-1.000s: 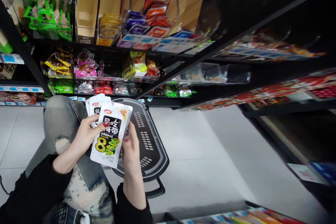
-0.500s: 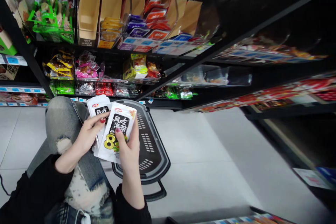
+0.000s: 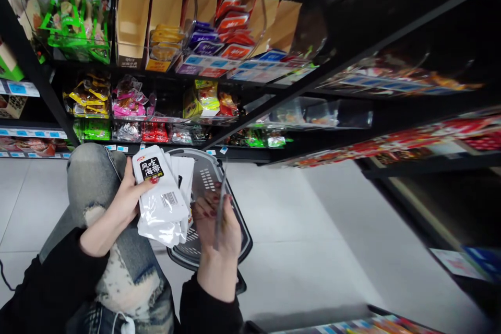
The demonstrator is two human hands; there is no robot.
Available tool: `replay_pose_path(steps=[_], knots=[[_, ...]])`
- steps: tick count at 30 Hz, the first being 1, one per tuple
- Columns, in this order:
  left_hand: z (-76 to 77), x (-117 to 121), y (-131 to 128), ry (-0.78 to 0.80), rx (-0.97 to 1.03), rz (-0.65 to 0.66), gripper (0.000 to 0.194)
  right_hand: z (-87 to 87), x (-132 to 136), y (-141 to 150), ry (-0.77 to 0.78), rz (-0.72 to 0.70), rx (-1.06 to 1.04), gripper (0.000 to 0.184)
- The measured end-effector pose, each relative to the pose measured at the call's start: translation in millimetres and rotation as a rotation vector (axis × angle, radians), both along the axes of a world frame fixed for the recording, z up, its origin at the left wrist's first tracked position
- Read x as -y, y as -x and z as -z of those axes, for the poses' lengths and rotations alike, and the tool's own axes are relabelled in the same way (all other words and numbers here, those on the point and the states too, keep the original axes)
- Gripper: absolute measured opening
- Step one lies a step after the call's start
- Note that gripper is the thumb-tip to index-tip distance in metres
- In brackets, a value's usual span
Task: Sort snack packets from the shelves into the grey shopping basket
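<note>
My left hand (image 3: 127, 199) is closed around a stack of white snack packets (image 3: 161, 219), its thumb pressed on the top one. That packet shows a black label with white characters and a barcode; other packets fan out beneath it. To the right, my right hand (image 3: 223, 237) pinches one thin packet (image 3: 219, 214) turned edge-on and blurred by motion, so its printed face is hidden. Below both hands, on the floor, lies a dark shopping basket (image 3: 246, 237) with a grey rim and slotted bottom, partly covered by the packets and my right hand.
Black shelving (image 3: 250, 155) with bagged snacks stands ahead and continues along the right. Cardboard display boxes (image 3: 133, 15) line an upper shelf. My bent knee in torn jeans (image 3: 88, 177) is beside the left hand. Pale floor tiles (image 3: 297, 250) extend right of the basket.
My right hand has moved right, away from the stack, with one packet turned edge-on. The stack in my left hand now shows a packet with a barcode on top.
</note>
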State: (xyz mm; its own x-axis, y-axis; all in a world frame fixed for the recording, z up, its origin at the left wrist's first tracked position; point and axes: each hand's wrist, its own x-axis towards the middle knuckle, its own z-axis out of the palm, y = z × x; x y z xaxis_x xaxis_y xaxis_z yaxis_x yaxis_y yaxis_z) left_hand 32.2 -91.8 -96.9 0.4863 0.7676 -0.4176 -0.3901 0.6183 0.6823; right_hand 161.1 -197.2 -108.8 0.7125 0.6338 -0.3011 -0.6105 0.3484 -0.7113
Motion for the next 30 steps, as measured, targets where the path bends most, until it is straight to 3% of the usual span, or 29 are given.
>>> replay_pose_path(steps=[3, 6, 9, 14, 22, 26, 30], knots=[[-4.9, -0.9, 1.1, 0.066, 0.022, 0.067, 0.060, 6.5, -1.2, 2.5, -0.338, 0.004, -0.199, 0.017], [-8.7, -1.8, 3.7, 0.177, 0.022, 0.097, 0.041, 9.1, -5.6, 8.0, -0.455, 0.051, -0.261, 0.020], [-11.4, -3.0, 5.8, 0.288, 0.079, 0.076, 0.039, 6.0, -9.8, 10.9, -0.382, 0.018, -0.259, 0.018], [-13.0, -4.8, 7.3, 0.415, 0.125, 0.140, 0.018, 1.3, -12.0, 12.2, -0.256, -0.008, -0.189, 0.021], [-12.3, -3.7, 8.2, 0.354, 0.164, 0.133, 0.023, 7.0, -14.3, 10.5, -0.214, -0.058, -0.088, 0.012], [-14.1, -2.8, 8.3, 0.333, 0.161, 0.142, 0.024, 12.2, -15.7, 8.0, -0.123, -0.075, -0.024, 0.011], [-13.8, -2.6, 8.1, 0.310, 0.128, 0.150, 0.029, 16.4, -15.5, 4.6, -0.003, -0.193, 0.111, 0.020]])
